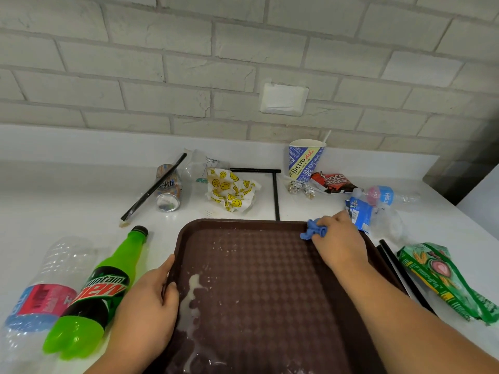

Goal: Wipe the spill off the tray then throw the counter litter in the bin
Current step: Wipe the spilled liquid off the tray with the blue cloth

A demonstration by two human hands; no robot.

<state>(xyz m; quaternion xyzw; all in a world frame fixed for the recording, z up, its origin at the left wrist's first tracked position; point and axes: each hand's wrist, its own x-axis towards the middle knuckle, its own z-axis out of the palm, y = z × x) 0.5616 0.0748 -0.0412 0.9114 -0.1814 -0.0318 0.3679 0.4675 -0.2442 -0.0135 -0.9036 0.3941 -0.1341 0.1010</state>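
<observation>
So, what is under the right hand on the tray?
A blue cloth, gripped by the right hand at the far right corner of the tray. The hand covers part of the cloth; the surface beneath is hidden.

Green bottle (95,295): "Mountain Dew". Paper cup (305,160): "Bistro deli". Red wrapper (333,182): "choco".

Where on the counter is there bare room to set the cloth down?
Bare counter lies far left, behind the clear bottle and left of the can. Crowded behind the tray and right of it: smiley wrapper, cup, green packet, small bottle.
</observation>
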